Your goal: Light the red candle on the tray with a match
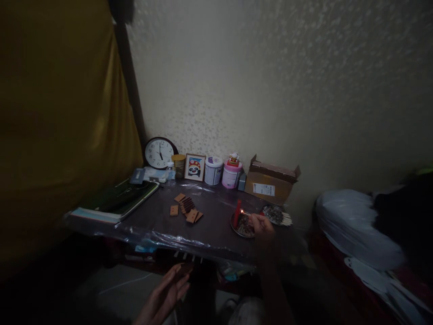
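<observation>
My right hand (263, 228) pinches a match (246, 213) with a small flame at its tip. The flame is close beside a red candle (237, 214), which stands upright in a round metal dish (233, 229); whether the wick burns I cannot tell. Dark bits lie in the dish. Low in front of the table edge, my left hand (167, 289) has its fingers around a small brown flat piece (185, 269), too dim to make out fully. Several brown card pieces (191, 215) with red marks lie on the table, along with dark strips (187, 205).
A second dish (272, 214) with dark bits and several pale matchsticks (286, 219) lies right of the candle. Behind stand a cardboard box (270, 178), a pink tin (232, 176), a white tin (213, 171), a framed panda picture (195, 167) and a clock (159, 153). Books (118, 203) lie left.
</observation>
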`<state>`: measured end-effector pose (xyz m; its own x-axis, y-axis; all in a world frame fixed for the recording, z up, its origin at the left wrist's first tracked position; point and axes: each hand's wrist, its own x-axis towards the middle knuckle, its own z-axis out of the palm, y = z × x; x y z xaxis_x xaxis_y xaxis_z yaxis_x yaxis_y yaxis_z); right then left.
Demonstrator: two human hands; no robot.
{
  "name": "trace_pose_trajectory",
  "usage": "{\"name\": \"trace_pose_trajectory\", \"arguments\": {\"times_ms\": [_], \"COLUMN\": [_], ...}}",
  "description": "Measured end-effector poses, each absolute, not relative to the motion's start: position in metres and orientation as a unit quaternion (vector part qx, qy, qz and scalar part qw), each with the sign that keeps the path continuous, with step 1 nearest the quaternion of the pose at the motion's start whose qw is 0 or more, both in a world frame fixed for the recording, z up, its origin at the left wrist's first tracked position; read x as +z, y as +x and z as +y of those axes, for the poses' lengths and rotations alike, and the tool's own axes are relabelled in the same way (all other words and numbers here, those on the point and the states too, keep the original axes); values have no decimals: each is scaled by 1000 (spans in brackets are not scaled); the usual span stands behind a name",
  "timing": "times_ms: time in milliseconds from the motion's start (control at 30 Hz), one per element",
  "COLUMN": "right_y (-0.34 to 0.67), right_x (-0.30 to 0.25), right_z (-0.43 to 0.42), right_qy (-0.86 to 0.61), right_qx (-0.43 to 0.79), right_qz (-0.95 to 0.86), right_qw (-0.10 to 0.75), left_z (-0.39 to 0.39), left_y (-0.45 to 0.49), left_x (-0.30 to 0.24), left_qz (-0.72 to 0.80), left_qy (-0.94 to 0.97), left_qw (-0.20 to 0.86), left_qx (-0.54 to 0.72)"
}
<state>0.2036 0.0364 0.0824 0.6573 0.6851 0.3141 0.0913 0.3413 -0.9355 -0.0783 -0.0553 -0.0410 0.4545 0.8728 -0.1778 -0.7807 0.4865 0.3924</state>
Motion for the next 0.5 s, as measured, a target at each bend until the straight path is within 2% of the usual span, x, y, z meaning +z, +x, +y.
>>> {"name": "trace_pose_trajectory", "arguments": {"times_ms": [500], "right_y": [201], "right_x": [89], "right_z": [47], "right_qy": [-516], "right_qx": [196], "right_qz": [-371], "right_qw": [747], "left_z": [-53], "left_y": [-78], "left_x": [-42], "left_qz": [193], "left_qy": [116], "left_qw": [841], "left_qx": [491]}}
